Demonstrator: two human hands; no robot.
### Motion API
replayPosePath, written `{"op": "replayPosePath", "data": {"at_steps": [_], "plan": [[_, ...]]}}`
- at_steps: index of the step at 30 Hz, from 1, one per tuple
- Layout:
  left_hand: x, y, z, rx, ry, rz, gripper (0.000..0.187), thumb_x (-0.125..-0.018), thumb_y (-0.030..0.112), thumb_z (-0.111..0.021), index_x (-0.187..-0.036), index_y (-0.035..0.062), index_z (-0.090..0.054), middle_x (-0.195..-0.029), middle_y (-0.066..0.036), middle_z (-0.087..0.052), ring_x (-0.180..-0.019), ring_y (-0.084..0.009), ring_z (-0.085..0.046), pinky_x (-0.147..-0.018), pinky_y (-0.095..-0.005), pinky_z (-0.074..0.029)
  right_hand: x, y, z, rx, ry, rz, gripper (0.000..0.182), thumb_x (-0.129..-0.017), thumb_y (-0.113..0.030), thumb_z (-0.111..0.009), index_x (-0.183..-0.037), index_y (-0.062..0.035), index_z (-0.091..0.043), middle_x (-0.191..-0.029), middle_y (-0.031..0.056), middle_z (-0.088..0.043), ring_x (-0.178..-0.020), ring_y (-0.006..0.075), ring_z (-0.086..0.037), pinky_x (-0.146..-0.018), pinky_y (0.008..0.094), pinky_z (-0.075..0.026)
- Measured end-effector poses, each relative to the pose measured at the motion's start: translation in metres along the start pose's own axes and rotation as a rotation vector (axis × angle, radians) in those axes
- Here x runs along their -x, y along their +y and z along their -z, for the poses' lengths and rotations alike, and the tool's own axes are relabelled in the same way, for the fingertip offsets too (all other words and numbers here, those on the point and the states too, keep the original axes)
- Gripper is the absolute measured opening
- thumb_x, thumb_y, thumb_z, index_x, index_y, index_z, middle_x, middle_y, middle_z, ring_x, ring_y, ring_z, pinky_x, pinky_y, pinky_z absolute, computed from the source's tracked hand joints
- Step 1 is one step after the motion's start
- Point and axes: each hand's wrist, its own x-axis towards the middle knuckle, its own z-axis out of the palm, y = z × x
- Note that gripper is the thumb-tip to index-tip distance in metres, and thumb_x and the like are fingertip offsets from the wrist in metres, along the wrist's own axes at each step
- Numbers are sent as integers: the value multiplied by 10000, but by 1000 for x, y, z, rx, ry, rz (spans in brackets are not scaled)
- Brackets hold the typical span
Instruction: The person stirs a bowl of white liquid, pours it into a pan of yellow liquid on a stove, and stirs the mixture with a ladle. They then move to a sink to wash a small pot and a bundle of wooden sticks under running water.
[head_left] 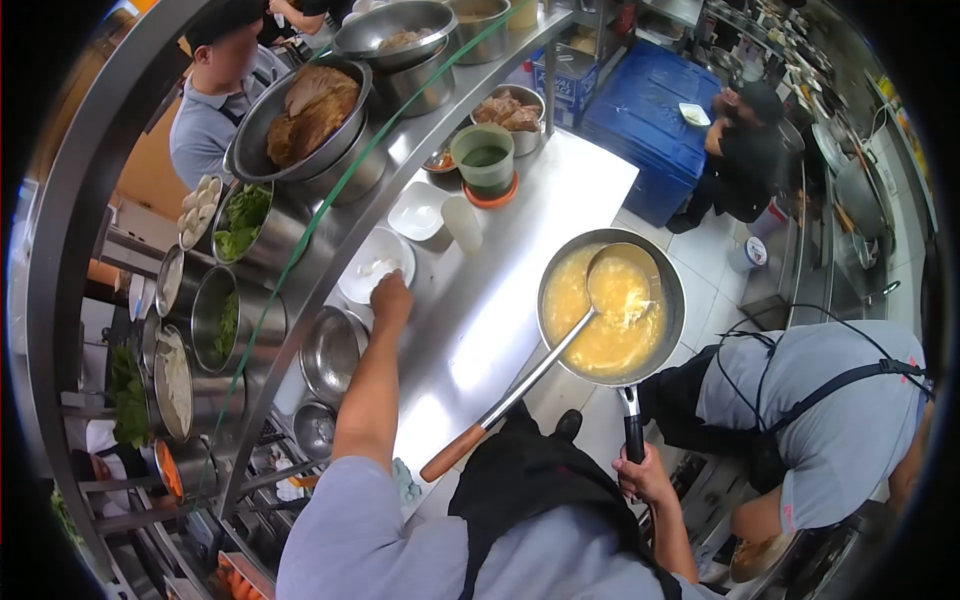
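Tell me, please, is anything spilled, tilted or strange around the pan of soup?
No spill shows. One odd point: the pan is held off the counter edge by the right hand, and the ladle rests loose in it, its handle sticking out unheld.

Round steel pan of yellow soup (610,305) at 3 o'clock of the steel tabletop (500,310); wooden-handled ladle (530,375) inside it; white round bowl (375,265) at 9 o'clock.

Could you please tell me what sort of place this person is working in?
Most likely a commercial restaurant kitchen. A long stainless steel counter carries metal bowls of cooked meat and greens, the right hand holds a pan of yellow soup, and aproned co-workers stand close by.
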Motion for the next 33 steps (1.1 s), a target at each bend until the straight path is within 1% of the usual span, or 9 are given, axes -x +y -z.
{"op": "replayPosePath", "data": {"at_steps": [9,15,17,19,24,28,30,31,33], "plan": [[148,81,6,121,-80,-226,172,-872,67,-546,-1017,48,-637,-1077,-180,-664,-911,-421,-671,-800,-544,-531,3,-4,17,58,-45,-29,290,-863,-74,-745,-876,-90,-456,-576,-9,-441,-408,101,-435,-376,281,-384],[190,98,36,261,170,-455,318,-979,249,-559,-1213,61,-662,-1109,-192,-664,-866,-434,-650,-838,-482,-526,5,-6,30,78,-68,-42,293,-876,-91,-745,-871,-90,-451,-583,-8,-448,-413,89,-427,-379,278,-378],[214,99,59,542,-454,-297,393,-1038,378,-517,-1246,66,-635,-1056,-177,-677,-822,-370,-663,-778,-437,-556,6,-4,35,88,-113,-46,287,-881,-100,-740,-866,-85,-454,-596,-1,-462,-417,90,-434,-383,275,-384],[256,124,103,1361,-1175,231,437,-1069,411,-468,-1351,86,-541,-964,-134,-678,-761,-263,-665,-692,-385,-576,3,-6,38,74,-168,-45,290,-887,-103,-736,-864,-90,-447,-597,1,-462,-416,93,-436,-381,277,-385],[319,137,120,1563,-1374,248,481,-1079,353,-450,-1467,74,-402,-869,-79,-602,-521,-153,-544,-459,-283,-499,-7,0,44,86,-192,-74,268,-884,-76,-710,-871,-94,-443,-601,3,-469,-416,99,-448,-378,279,-385],[344,145,148,1423,-1195,237,495,-1056,296,-514,-1489,89,-387,-820,-69,-616,-506,-151,-553,-488,-315,-496,-11,2,48,170,-203,-83,277,-874,-67,-716,-846,-97,-442,-591,-9,-457,-418,94,-439,-374,279,-379],[362,145,155,710,-720,37,584,-1003,229,-583,-1517,62,-362,-830,-167,-680,-562,-285,-639,-560,-415,-518,-9,3,47,181,-197,-86,296,-869,-66,-729,-824,-100,-438,-579,-20,-438,-419,86,-425,-371,277,-372],[364,140,154,710,-718,36,584,-1003,229,-583,-1517,62,-362,-830,-167,-680,-562,-285,-639,-560,-415,-518,-8,3,48,185,-211,-83,295,-870,-65,-727,-820,-100,-439,-578,-20,-437,-420,86,-426,-371,276,-374],[357,126,151,421,-346,-283,648,-955,172,-614,-1527,35,-341,-942,-300,-696,-749,-467,-678,-703,-511,-519,-5,4,44,193,-220,-59,293,-871,-65,-725,-816,-101,-439,-576,-20,-436,-420,86,-427,-372,276,-375]]}}
